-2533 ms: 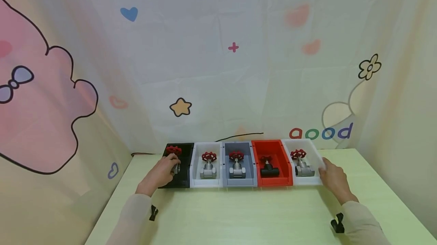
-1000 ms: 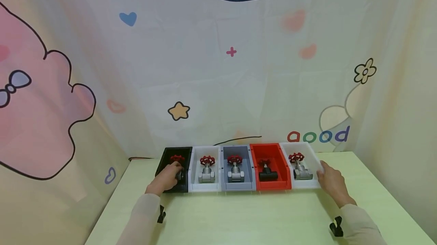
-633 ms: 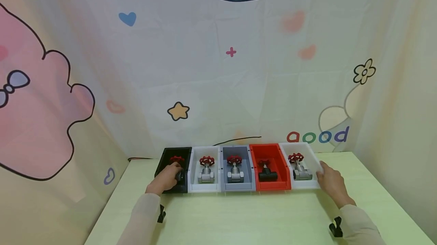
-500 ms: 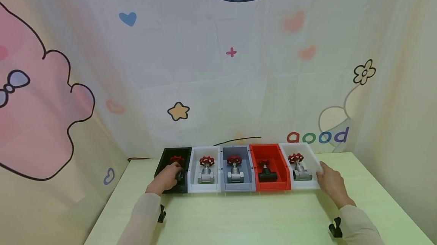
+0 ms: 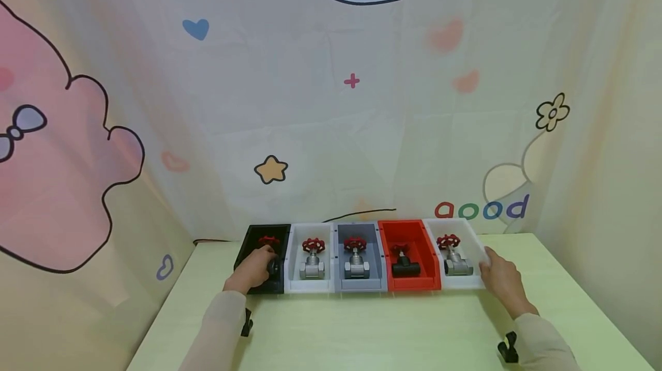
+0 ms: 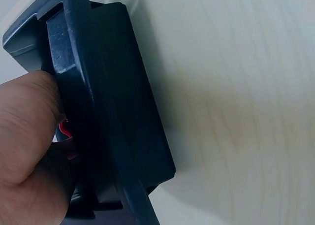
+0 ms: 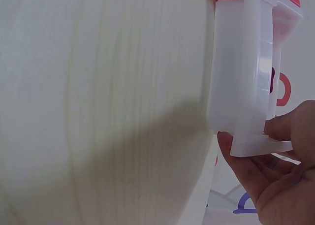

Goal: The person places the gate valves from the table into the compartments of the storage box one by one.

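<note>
A row of joined bins stands on the table. In the leftmost, black bin [image 5: 262, 237], my left hand [image 5: 252, 270] holds a valve [image 5: 272, 267] by its body, its red handwheel just beyond the fingers. In the left wrist view the thumb [image 6: 29, 121] reaches inside the black bin's wall, and most of the valve is hidden. At the far right end, my right hand [image 5: 503, 280] pinches the side wall of the white bin [image 5: 473, 239]. The right wrist view shows that wall [image 7: 261, 146] between thumb and fingers. A silver valve [image 5: 456, 262] with a red handwheel lies in this bin.
Between the end bins sit a white bin [image 5: 296, 250] and a grey bin [image 5: 342, 262], each with a silver valve, and a red bin [image 5: 421, 244] with a black-bodied valve [image 5: 405, 266]. A printed curtain [image 5: 320, 112] hangs right behind the row.
Since the earliest frame, my left hand has lowered the valve deeper into the black bin, moving slightly right. Over the last second both hands have stayed nearly still; the right keeps its grip.
</note>
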Demonstrator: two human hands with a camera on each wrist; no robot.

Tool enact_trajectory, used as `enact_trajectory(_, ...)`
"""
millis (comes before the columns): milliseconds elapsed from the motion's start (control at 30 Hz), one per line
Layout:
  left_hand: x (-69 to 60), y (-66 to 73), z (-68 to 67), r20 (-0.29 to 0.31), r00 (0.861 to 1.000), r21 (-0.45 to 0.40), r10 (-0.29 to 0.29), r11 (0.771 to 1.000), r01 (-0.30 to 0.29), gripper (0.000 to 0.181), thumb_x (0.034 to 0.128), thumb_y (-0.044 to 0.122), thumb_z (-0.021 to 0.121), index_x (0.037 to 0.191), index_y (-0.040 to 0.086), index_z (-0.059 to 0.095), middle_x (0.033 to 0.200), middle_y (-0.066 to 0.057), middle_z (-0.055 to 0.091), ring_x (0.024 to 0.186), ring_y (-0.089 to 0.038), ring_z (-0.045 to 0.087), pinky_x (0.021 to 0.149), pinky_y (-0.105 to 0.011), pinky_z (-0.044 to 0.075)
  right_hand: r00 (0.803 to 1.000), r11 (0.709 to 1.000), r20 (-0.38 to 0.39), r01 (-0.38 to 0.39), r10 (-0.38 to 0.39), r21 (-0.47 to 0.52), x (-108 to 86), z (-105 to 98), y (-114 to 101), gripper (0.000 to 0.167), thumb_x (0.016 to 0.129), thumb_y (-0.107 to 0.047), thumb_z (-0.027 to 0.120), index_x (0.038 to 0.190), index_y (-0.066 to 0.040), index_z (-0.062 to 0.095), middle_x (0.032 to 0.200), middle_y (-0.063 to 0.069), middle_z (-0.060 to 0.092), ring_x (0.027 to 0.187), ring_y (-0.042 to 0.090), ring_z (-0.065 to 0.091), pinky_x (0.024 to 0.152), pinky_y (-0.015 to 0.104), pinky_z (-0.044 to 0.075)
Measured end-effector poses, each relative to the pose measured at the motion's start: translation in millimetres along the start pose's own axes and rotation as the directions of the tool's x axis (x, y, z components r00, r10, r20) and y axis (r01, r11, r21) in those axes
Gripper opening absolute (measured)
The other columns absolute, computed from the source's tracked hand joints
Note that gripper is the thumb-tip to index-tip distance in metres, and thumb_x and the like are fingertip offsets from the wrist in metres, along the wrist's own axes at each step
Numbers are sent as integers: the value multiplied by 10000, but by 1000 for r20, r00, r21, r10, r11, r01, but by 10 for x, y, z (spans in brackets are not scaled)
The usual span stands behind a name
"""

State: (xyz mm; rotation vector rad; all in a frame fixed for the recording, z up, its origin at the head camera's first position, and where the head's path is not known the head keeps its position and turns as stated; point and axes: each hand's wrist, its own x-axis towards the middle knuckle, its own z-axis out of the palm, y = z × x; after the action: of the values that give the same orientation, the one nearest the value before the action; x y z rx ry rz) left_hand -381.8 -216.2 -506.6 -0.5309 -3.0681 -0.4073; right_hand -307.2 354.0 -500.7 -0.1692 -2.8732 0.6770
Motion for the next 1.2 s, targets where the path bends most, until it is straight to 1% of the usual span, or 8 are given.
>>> enact_trajectory(167, -4, 18, 2, 0, 1000, 20, -10, 1000, 10, 370, 799, -103, 671, 1153, 1, 698, 1196, -106, 619, 1121, -351, 592, 990, -478, 491, 1000, 1000, 14, -25, 25, 0, 17, 1, -11, 529, 983, -114, 484, 1424, 133, 329, 1275, 433, 493, 1003, 553, 584, 784, 599, 500)
enact_trajectory(333, -8, 25, -2, -12, 1000, 27, -21, 999, 21, 386, 797, -98, 670, 1167, 9, 694, 1216, -108, 621, 1143, -353, 582, 1016, -489, 472, 1000, 1000, 13, -27, 27, 3, 20, -1, -23, 528, 983, -115, 484, 1425, 130, 329, 1279, 432, 491, 1006, 553, 583, 784, 598, 498)
enact_trajectory(500, -16, 32, -20, -3, 1000, 25, -29, 999, 29, 429, 808, -96, 644, 1220, 20, 670, 1319, -153, 598, 1211, -381, 564, 1050, -498, 444, 999, 999, 18, -33, 33, -2, 22, 5, -18, 528, 984, -114, 481, 1425, 131, 326, 1278, 432, 491, 984, 538, 590, 763, 580, 502)
enact_trajectory(600, -28, 44, -43, 5, 999, 24, -32, 999, 32, 454, 816, -93, 634, 1253, 29, 653, 1364, -172, 577, 1239, -390, 550, 1057, -505, 435, 999, 999, 15, -33, 33, -2, 23, 12, -12, 527, 985, -114, 480, 1424, 133, 325, 1279, 433, 489, 998, 546, 586, 773, 587, 502)
enact_trajectory(767, -40, 54, -81, 2, 999, 20, -32, 999, 32, 479, 815, -97, 622, 1276, 34, 637, 1369, -164, 576, 1239, -379, 554, 1040, -505, 450, 999, 999, 15, -37, 37, 8, 23, 23, -1, 534, 985, -114, 476, 1431, 135, 318, 1294, 434, 477, 1035, 564, 571, 803, 611, 495)
enact_trajectory(1000, -63, 79, -151, 10, 998, -1, -62, 998, 62, 520, 820, -69, 634, 1328, 34, 602, 1395, -157, 555, 1260, -360, 545, 1017, -496, 469, 998, 998, 35, -57, 56, 13, 36, 27, -2, 544, 988, -113, 472, 1442, 134, 301, 1319, 431, 457, 1061, 563, 559, 824, 616, 492)
enact_trajectory(1200, -94, 95, -198, -13, 999, 10, -48, 999, 48, 515, 836, -19, 660, 1342, 53, 596, 1404, -152, 548, 1267, -375, 533, 1021, -510, 462, 998, 999, 34, -51, 50, 15, 32, 12, -16, 545, 988, -111, 474, 1443, 134, 299, 1313, 431, 462, 1032, 549, 571, 805, 604, 496)
